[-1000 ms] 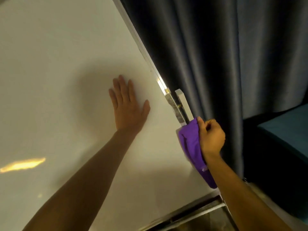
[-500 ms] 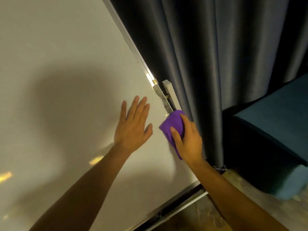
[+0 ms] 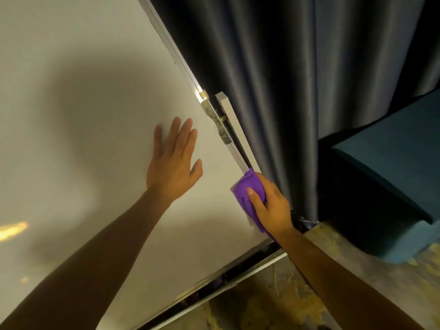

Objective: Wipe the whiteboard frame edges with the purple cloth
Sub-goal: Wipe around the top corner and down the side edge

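Note:
A large whiteboard [image 3: 95, 115] fills the left of the view, tilted in the picture. Its silver right frame edge [image 3: 181, 65] runs down from the top toward the lower right. My right hand [image 3: 270, 206] grips the purple cloth [image 3: 247, 191] and presses it on that frame edge, low down, near the bottom right corner. The cloth wraps over the edge and hangs below my palm. My left hand [image 3: 172, 163] lies flat on the board surface, fingers apart, to the left of the cloth.
A dark grey curtain [image 3: 273, 91] hangs right behind the frame edge. A teal upholstered seat [image 3: 392, 175] stands at the right. The board's bottom rail [image 3: 228, 279] runs above a mottled floor [image 3: 285, 301]. A white bracket [image 3: 232, 122] sticks out beside the frame.
My right hand has slid the cloth down the right frame edge, toward the bottom corner. My left hand has stayed flat on the board and sits a little higher and to the left of the cloth.

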`<act>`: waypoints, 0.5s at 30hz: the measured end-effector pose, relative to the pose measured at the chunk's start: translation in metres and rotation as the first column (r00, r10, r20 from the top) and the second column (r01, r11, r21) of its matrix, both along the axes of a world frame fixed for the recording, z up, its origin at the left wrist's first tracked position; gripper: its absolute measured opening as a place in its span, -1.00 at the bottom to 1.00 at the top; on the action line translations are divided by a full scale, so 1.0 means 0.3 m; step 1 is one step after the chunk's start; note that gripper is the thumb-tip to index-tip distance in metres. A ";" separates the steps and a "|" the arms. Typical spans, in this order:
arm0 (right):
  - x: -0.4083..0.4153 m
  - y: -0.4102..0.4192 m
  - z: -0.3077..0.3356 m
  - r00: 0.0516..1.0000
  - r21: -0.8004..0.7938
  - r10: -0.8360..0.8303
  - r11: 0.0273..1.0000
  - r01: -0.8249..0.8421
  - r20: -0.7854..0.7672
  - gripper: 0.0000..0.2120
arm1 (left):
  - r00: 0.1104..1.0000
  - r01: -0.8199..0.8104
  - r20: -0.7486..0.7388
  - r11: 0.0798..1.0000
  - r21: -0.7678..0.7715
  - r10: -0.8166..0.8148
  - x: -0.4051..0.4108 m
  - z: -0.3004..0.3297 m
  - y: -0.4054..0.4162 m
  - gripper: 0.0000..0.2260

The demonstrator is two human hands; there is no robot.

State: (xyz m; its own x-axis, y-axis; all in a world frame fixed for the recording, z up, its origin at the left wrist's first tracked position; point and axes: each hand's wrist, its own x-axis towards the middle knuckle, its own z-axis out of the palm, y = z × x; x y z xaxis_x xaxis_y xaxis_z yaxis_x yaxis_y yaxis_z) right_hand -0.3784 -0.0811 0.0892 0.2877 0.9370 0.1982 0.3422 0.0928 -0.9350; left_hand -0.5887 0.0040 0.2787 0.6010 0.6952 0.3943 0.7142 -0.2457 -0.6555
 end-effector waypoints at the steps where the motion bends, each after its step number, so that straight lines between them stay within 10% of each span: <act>1: 0.005 -0.020 -0.023 1.000 -0.021 -0.013 1.000 0.013 -0.018 -0.45 | 1.000 0.010 0.009 1.000 -0.005 -0.010 -0.004 -0.003 -0.004 -0.26; 15: 0.017 -0.243 -0.147 0.995 -0.209 -0.097 0.974 0.090 -0.022 -0.30 | 0.882 0.429 -0.176 0.899 -0.088 -0.438 -0.067 -0.046 -0.032 -0.35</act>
State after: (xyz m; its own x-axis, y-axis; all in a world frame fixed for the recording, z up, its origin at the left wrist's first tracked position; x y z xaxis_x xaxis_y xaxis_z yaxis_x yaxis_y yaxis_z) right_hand -0.3733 -0.1542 0.0452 0.3789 0.9254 -0.0080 0.3103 -0.1351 -0.9410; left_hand -0.6086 -0.0056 0.2650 0.9056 0.3629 0.2195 0.3953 -0.5348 -0.7468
